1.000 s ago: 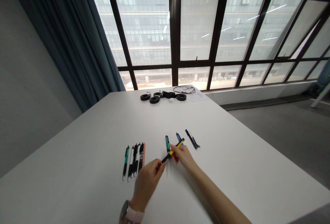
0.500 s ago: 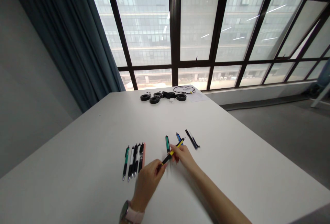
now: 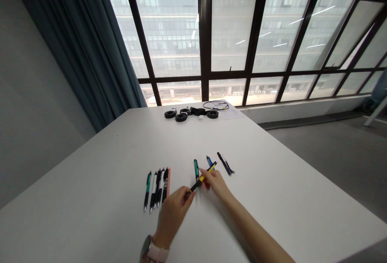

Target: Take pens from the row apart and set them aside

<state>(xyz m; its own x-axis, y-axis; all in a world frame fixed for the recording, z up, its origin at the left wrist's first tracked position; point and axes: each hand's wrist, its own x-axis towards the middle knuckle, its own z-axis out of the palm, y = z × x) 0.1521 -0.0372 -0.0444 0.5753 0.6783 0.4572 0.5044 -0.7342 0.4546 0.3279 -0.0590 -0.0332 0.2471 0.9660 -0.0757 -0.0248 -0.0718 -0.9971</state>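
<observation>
A yellow and black pen (image 3: 202,179) is held slantwise above the table between both hands. My left hand (image 3: 177,206) pinches its black lower end, and my right hand (image 3: 214,181) grips it farther up, its silver tip pointing away to the right. Just beyond the hands lie a green pen (image 3: 196,168) and a blue pen (image 3: 209,160), both partly hidden. To the left a green and black pen (image 3: 147,190) lies beside a row of several black and white pens (image 3: 159,186), with a pink one (image 3: 168,180) at the row's right end.
Farther right lie dark slim pens (image 3: 224,163) on the white table (image 3: 105,178). Several black tape-like rolls (image 3: 181,117) and a coiled black cable (image 3: 215,105) sit at the far end. The table's right edge borders the grey floor (image 3: 329,142).
The hands and the yellow and black pen have hardly moved; the pen's tip is shifted very slightly. Both hands still grip it.
</observation>
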